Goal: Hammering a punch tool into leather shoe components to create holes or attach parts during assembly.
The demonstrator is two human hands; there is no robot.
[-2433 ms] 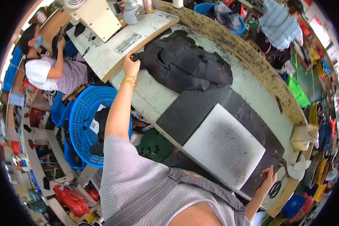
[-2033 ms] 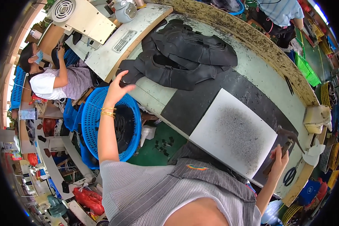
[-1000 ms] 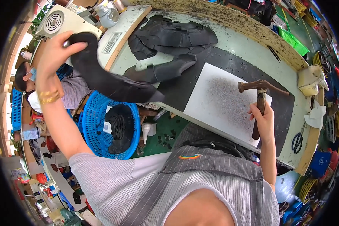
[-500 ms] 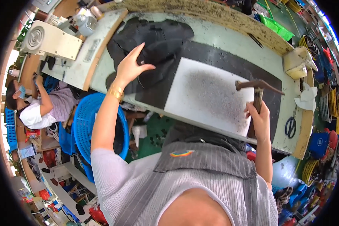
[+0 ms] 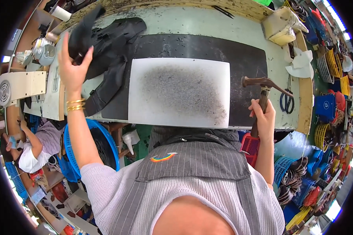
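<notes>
My left hand (image 5: pixel 73 66) is raised over the table's left end and grips a black flexible piece (image 5: pixel 83 33) that stands up above the fingers. Just to its right lies a heap of black pieces (image 5: pixel 113 51) on the table. My right hand (image 5: pixel 263 117) holds a hammer (image 5: pixel 262 84) by its wooden handle, head up, at the table's right front edge. Between the hands lies a white, dark-speckled cutting board (image 5: pixel 179 92) on a black mat (image 5: pixel 239 55).
A blue plastic basket (image 5: pixel 102 141) stands under the table at the left. A cream container (image 5: pixel 280 25), white cloth (image 5: pixel 300 64) and scissors (image 5: pixel 287 100) sit at the table's right end. Another person (image 5: pixel 29 147) works lower left. Coloured baskets (image 5: pixel 333 66) crowd the right side.
My left hand went from resting flat on the black heap to lifting one black piece up above it. The right hand keeps the hammer upright in the same spot.
</notes>
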